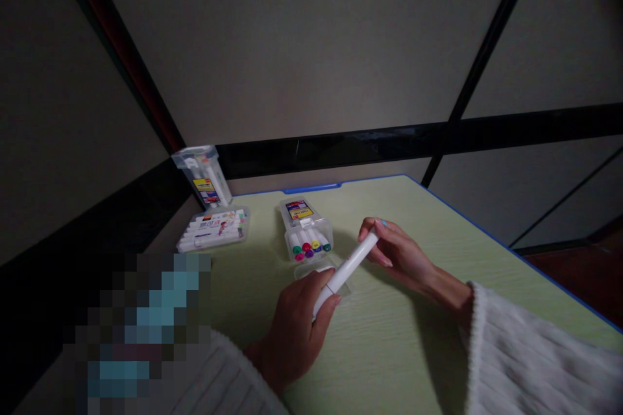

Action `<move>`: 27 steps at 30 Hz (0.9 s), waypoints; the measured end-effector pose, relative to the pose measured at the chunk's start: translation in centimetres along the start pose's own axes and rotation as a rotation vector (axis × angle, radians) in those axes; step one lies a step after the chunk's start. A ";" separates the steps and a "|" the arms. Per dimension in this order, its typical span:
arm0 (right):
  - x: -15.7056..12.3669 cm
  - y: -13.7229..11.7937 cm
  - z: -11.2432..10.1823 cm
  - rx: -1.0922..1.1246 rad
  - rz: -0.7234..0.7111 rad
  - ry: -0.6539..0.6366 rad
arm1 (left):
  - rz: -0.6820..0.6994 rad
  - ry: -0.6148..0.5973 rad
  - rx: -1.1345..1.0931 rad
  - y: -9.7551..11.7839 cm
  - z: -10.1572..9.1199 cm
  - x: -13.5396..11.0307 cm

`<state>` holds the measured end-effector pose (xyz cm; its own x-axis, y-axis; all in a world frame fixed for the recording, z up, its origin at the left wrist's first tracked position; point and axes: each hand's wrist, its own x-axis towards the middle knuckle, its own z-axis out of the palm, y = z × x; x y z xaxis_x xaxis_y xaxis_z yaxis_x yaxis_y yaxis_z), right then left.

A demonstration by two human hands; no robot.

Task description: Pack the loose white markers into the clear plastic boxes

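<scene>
A white marker pen (354,260) slants up to the right between my two hands above the table. My left hand (300,324) is closed around its lower end. At the upper end, my right hand (396,249) pinches it between thumb and fingers, where a small light-blue spot shows. Just beyond lies a clear plastic marker case (306,224), its open end facing me, with several white markers (314,245) showing coloured ends. The case's clear lid (311,266) lies before it, partly hidden by my left hand.
At the back left stands an upright clear marker case (207,178). A flat clear box of white markers (214,228) lies in front of it. The pale green table (384,337) has a blue edge and meets panelled walls behind. A blurred-out patch covers the lower left.
</scene>
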<state>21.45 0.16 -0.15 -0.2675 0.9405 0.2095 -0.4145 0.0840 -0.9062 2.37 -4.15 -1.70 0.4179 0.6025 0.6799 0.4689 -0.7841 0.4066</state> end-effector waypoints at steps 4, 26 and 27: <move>-0.1 0.0 -0.1 0.021 -0.006 -0.027 | 0.011 0.017 -0.003 0.1 -0.1 0.0; -0.5 -0.5 0.4 0.031 0.029 -0.043 | 0.038 0.052 0.006 -0.5 -0.2 -0.4; -0.6 -0.6 0.5 0.033 0.021 -0.045 | 0.044 0.052 0.012 -0.5 -0.3 -0.4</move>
<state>21.41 -0.63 0.45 -0.3148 0.9261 0.2079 -0.4366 0.0532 -0.8981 1.77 -4.07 -2.03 0.3976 0.5584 0.7281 0.4599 -0.8079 0.3684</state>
